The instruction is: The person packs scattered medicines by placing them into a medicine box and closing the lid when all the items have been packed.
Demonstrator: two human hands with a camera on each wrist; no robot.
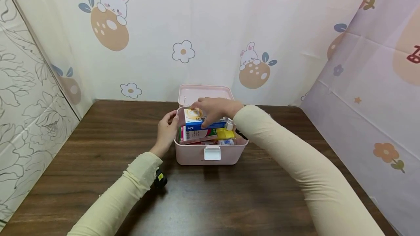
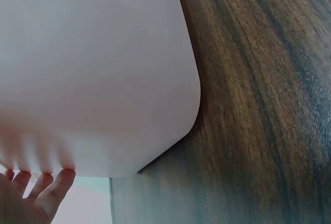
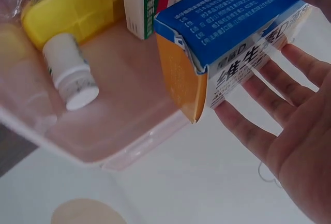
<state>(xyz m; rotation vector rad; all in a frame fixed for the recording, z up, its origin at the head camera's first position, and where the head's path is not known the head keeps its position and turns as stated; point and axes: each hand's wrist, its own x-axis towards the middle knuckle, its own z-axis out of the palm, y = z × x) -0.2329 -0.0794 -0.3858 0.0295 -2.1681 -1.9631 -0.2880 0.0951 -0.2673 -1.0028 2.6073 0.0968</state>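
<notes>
My right hand holds a blue and white medicine box over the storage box, with the thumb on its blue side and the fingers along its white face. In the right wrist view the orange end of the medicine box faces the camera. The pale pink storage box stands on the table with its lid raised at the back. The fingertips of my left hand touch the outside of its left wall. Below the held box lies a green, white and pink medicine box.
Inside the storage box are a yellow item, a white bottle and another small bottle. A white latch sits on the front. Patterned curtains hang behind and beside the brown wooden table.
</notes>
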